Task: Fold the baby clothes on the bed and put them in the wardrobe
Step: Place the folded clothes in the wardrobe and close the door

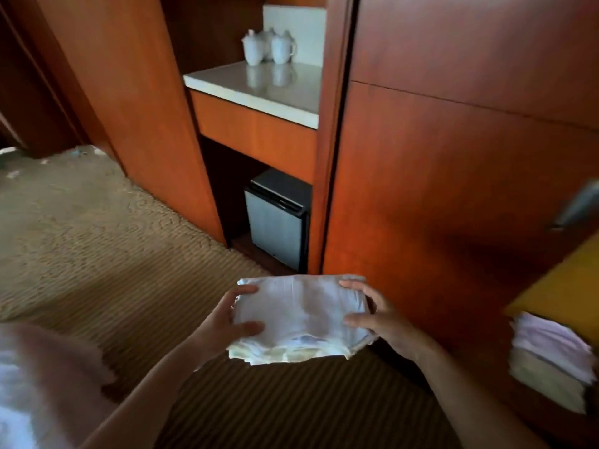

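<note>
A folded stack of white baby clothes [301, 315] hangs in the air above the carpet, carried between both hands. My left hand [227, 322] grips its left edge, thumb on top and fingers beneath. My right hand [377, 314] grips the right edge the same way. Straight ahead stands the wooden wardrobe [453, 176], its large door panel closed. At the right edge another folded stack of clothes [551, 361] lies on a yellow-lit shelf [564, 293]. The bed's white cover [35, 384] shows at the lower left.
Left of the wardrobe door a niche holds a white counter [227, 87] with white lidded cups [269, 48]. A small fridge [277, 222] sits below it. A metal handle [580, 205] shows at the right edge. Patterned beige carpet [90, 241] covers the floor.
</note>
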Available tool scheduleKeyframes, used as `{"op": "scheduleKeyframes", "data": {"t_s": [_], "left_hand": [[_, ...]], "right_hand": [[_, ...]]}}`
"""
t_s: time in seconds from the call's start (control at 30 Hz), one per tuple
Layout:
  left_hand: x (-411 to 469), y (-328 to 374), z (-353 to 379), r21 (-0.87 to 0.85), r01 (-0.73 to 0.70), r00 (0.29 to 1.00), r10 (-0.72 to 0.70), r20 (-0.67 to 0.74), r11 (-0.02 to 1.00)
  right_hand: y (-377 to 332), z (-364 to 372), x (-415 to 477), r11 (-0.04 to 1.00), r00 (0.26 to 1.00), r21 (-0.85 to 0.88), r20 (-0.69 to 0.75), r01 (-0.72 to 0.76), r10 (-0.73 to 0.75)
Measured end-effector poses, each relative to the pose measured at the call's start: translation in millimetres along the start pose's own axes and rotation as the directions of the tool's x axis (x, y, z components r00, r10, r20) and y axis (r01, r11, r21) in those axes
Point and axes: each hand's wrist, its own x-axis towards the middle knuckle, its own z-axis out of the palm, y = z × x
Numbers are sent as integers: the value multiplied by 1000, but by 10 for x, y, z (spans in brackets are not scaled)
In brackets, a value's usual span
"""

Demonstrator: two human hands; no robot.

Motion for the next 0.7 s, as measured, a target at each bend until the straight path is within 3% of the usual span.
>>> {"op": "scheduleKeyframes", "data": {"t_s": [0.33, 0.7], "left_hand": [[262, 271, 2652, 98, -66, 941, 29, 338, 993], [522, 435, 4234, 219, -193, 797, 23, 604, 956]], "right_hand": [[830, -1745, -2069, 995, 909, 103, -416, 6, 37], [1506, -2530, -3161, 961, 772, 272, -619, 43, 140]]}}
